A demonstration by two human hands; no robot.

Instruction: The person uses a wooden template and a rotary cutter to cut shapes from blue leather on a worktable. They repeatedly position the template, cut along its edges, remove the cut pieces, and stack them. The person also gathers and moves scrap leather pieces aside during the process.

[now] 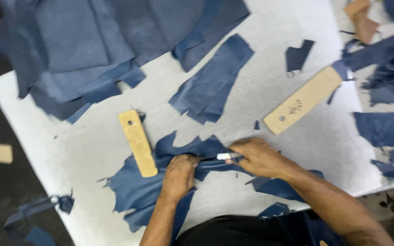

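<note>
Gripping blue leather piece point(137, 187): L hand point(178, 177) fisted, R hand point(258, 157) pinching w/ small white tool point(224, 156).

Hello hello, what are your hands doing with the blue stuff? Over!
Left hand pressing down blue leather piece. Right hand gripping small white tool on it. Tan template lies beside, scraps around.

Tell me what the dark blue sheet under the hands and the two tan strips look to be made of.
Dark blue sheet: probably leather or suede; matte, limp, ragged cut edges. Short tan strip with a hole and long tan strip: likely stiff board or pressed fibre; flat, pale, dull, clean-edged. Blur leaves it uncertain.
</note>
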